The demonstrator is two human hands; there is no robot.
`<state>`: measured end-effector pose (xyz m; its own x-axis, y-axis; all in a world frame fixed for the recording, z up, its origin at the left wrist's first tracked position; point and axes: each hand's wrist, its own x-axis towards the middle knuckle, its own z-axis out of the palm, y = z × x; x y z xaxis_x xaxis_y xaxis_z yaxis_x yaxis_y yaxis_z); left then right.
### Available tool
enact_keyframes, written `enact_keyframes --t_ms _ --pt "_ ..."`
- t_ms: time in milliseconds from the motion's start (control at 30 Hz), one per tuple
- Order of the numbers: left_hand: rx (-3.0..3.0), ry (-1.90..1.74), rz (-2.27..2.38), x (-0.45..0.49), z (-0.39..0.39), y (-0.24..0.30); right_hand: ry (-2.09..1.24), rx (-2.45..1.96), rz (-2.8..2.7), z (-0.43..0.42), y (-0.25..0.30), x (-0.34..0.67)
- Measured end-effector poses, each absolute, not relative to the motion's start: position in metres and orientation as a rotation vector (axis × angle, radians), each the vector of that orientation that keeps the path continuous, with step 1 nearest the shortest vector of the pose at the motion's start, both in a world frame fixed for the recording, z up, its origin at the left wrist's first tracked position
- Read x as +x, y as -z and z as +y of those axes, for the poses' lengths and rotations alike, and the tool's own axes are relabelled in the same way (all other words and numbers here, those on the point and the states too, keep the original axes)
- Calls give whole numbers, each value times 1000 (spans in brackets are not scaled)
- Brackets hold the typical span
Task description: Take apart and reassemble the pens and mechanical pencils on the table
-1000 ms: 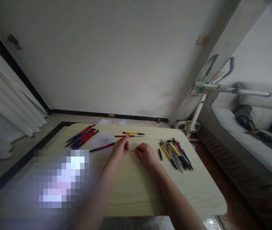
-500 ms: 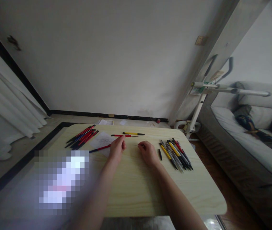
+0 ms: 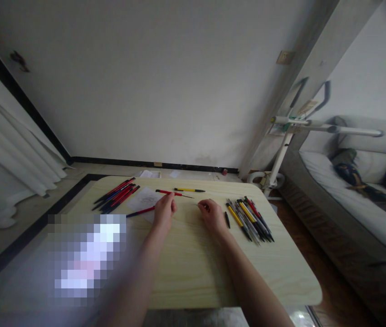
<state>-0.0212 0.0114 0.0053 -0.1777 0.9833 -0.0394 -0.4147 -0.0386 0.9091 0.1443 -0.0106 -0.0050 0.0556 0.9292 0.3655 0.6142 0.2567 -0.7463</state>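
My left hand is closed on a red pen, whose thin dark refill sticks out bare to the right. A few centimetres away, my right hand has its thumb and forefinger pinched together. A tiny thin tip shows at those fingers, too small to name. Beyond both hands lies a yellow pen with a dark end. Under the left wrist side, a red and blue pen rests partly on a sheet of paper. A short black pen piece lies beside my right hand.
Several red and blue pens are heaped at the table's far left. On the right lies a pile of yellow, clear and red pens. A blurred bright patch covers the near left. The wooden table faces a wall.
My left hand has shifted slightly left with the red pen, and the refill tip now slants lower. My right hand has moved a little to the right, still pinched.
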Motion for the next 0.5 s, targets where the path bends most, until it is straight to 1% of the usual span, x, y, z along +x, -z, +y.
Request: enact_keyframes --t_ms 500 --pt "924 -1537 1101 -24 14 2 -456 -1410 -1595 -10 7 146"
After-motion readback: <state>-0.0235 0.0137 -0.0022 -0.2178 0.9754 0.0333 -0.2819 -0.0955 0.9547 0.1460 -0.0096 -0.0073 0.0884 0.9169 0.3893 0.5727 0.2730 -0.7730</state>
